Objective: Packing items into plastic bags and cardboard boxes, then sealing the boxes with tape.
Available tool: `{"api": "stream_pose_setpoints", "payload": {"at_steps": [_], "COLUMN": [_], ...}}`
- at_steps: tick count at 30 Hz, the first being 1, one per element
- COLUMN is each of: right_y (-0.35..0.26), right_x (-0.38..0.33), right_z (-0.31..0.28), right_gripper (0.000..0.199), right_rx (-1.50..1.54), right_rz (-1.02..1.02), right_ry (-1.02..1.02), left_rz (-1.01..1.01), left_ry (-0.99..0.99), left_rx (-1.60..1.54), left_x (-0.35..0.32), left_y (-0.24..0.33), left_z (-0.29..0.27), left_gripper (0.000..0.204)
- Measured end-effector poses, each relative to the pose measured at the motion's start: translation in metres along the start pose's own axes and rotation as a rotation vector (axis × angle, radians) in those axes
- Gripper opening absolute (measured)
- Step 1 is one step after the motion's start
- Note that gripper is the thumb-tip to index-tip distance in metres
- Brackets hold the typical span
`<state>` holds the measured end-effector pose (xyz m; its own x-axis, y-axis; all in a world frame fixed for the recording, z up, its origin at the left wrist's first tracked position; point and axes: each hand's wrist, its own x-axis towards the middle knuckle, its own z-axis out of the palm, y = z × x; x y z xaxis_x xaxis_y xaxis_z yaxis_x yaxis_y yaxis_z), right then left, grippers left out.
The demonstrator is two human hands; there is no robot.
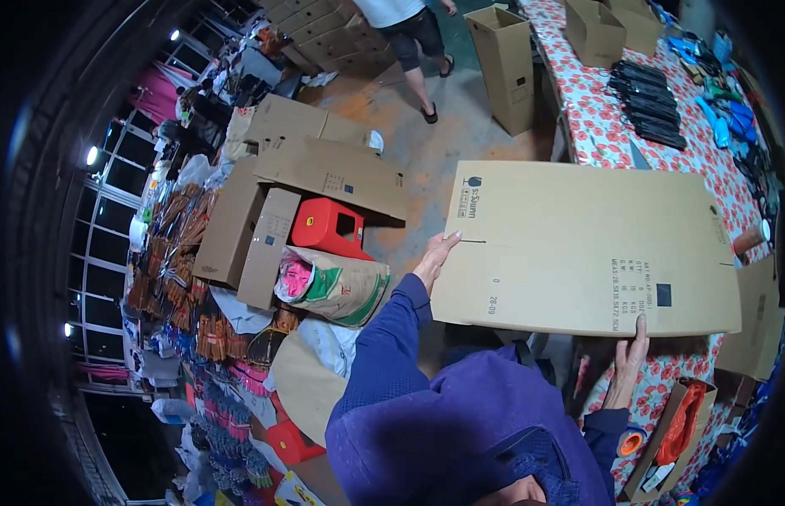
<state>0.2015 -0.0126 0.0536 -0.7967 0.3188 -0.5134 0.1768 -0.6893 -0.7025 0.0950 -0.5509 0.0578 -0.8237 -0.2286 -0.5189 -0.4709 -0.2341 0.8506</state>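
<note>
A large flattened cardboard carton (pixel 561 244), brown with dark print, spans the space in front of me, its right part over the table. My left hand (pixel 441 251) grips its left edge, with the thumb on top and the other fingers mostly hidden beneath. At the near edge, toward the right, my right hand (pixel 631 352) holds the carton with fingers lying on its upper face; the rest of its grip is partly hidden. An orange tape roll (pixel 631 444) lies near my right sleeve.
Under the carton runs a table with a red-flowered cloth (pixel 590 126), bearing black bundles (pixel 650 101) and blue items. A tall open carton (pixel 502 72) stands beside it. Left are more cartons (pixel 333 173), a red stool (pixel 325 226) and a sack (pixel 346 287). A person (pixel 409 42) stands ahead.
</note>
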Motion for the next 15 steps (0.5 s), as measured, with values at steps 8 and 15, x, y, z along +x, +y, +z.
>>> {"api": "stream_pose_setpoints", "payload": {"at_steps": [8, 15], "right_y": [0.096, 0.277], "right_x": [-0.033, 0.007], "right_z": [0.254, 0.528], "right_gripper": [0.039, 0.027], "right_rx": [-0.010, -0.128], "right_rz": [-0.130, 0.232], "right_ry": [-0.322, -0.520], "left_rz": [0.166, 0.306], "left_ry": [-0.164, 0.246], "left_rx": [-0.290, -0.279], "left_x": [0.062, 0.078], "left_y": [0.093, 0.156], "left_z": [-0.221, -0.481], "left_gripper": [0.040, 0.036]}}
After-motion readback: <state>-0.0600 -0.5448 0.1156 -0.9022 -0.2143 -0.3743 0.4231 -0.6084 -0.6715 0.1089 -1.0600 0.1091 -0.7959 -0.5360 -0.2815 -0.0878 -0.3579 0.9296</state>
